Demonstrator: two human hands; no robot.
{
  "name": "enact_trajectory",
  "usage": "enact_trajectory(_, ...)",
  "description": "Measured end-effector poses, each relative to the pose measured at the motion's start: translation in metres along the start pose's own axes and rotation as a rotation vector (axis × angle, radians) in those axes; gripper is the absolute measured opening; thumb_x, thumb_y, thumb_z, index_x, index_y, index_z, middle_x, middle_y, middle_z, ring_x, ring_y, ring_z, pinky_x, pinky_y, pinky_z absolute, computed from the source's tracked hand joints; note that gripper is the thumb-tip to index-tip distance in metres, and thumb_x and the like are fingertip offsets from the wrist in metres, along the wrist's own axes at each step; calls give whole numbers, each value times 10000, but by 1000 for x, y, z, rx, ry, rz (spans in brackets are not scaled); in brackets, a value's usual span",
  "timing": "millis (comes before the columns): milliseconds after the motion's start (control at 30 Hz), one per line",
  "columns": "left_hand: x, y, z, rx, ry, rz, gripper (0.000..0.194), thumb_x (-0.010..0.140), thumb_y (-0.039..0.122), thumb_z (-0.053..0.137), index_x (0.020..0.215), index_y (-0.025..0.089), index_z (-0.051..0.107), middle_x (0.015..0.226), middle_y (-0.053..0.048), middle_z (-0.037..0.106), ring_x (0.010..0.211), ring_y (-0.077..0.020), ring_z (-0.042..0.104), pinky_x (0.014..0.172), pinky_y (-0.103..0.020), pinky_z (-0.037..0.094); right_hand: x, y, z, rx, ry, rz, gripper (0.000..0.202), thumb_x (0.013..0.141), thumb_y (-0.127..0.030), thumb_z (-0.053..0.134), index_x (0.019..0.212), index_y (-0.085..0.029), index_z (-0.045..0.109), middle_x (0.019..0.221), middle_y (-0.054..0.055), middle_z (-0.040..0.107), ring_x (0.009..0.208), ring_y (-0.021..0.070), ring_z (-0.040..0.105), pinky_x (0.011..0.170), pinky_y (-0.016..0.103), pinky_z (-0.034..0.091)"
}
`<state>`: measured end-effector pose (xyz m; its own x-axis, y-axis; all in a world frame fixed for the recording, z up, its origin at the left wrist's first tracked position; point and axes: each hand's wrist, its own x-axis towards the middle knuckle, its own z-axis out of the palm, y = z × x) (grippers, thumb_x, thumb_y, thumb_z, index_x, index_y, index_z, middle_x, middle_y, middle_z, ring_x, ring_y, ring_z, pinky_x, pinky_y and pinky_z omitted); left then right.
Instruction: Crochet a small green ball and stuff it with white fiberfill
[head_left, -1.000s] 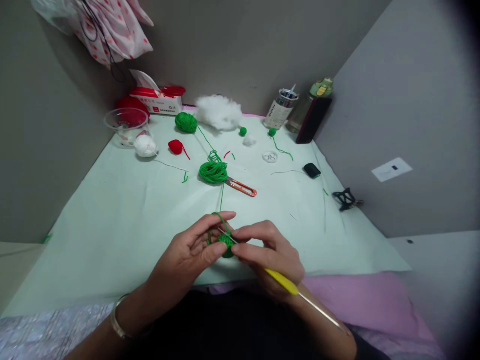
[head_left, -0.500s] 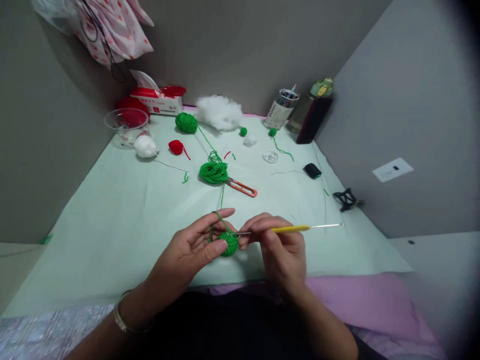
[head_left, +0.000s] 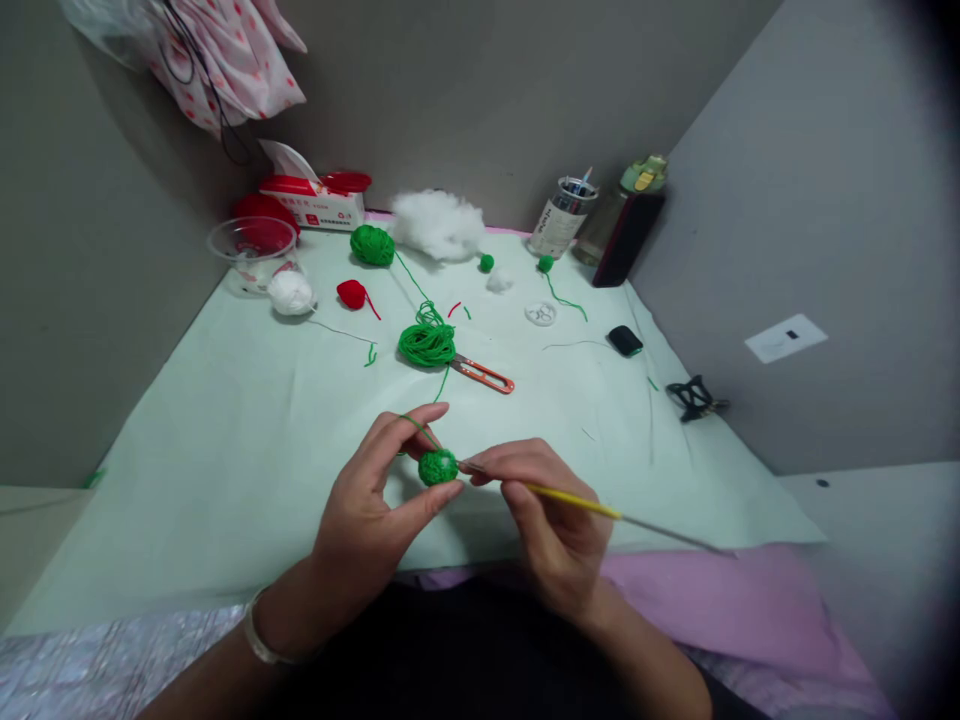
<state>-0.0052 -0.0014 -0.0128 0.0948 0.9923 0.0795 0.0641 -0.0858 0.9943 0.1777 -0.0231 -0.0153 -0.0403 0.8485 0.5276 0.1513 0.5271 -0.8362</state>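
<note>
The left hand [head_left: 367,515] had moved slightly since the earlier frame, its thumb now under the green crochet piece [head_left: 437,468] rather than lying across its front. The grip was a light pinch, thumb below and fingers behind, with a green strand [head_left: 421,430] running over the fingers to the piece. The piece had come a little up and to the left, above the near middle of the table cover [head_left: 247,480], and showed a paler patch on top.

To its right, the yellow-handled hook [head_left: 574,498] had swung from nearly level to a slant, its rear end now down by the pink cloth [head_left: 675,585]. Its front end pointed at the piece's right side; whether they touched could not be told. The right hand [head_left: 559,515] was closed around the hook, thumb and fingers gripping it.

At the back left, the red and white tissue box [head_left: 330,208] carried printed characters too small to read and a red recycling-type mark. Farther right, the pen can [head_left: 559,228] bore dark sideways lettering on a pale label, not legible. On the right wall, the white card [head_left: 786,338] had a small dark rectangle.
</note>
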Motion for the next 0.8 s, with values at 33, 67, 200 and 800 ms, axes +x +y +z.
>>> enact_trajectory(33, 0, 1, 0, -32, -2, -34, 535, 816, 258, 865, 1331, 281, 720, 991, -4, 600, 994, -186, 596, 1004, -316, 488, 1, 2, 1, 69, 22, 32, 236, 1038, -156, 585, 1115, -254, 786, 979, 65, 786, 892, 198, 732, 775, 366, 622)
enact_trajectory(67, 1, 2, 1, -79, -9, -81, 552, 801, 266, 876, 1329, 273, 717, 985, -2, 600, 989, -184, 599, 992, -311, 495, 1, 3, 3, 153, 47, 68, 223, 1046, -176, 586, 1099, -255, 788, 979, 60, 779, 870, 186, 732, 760, 350, 625)
enact_trajectory(200, 1, 4, 0, -305, -70, -262, 594, 745, 297, 926, 1298, 245, 717, 984, -8, 628, 997, -179, 621, 967, -298, 525, 4, 10, 7, 443, 106, 207, 184, 1056, -261, 602, 1073, -263, 786, 969, 42, 768, 816, 161, 753, 707, 303, 649)
enact_trajectory(800, -2, 11, 3, -355, -221, -327, 690, 826, 302, 858, 1453, 186, 593, 1083, -68, 756, 1073, -222, 744, 999, -321, 590, 18, 15, 2, 664, 45, 356, 165, 988, -375, 718, 926, -230, 770, 847, 31, 786, 586, 101, 650, 534, 211, 558)
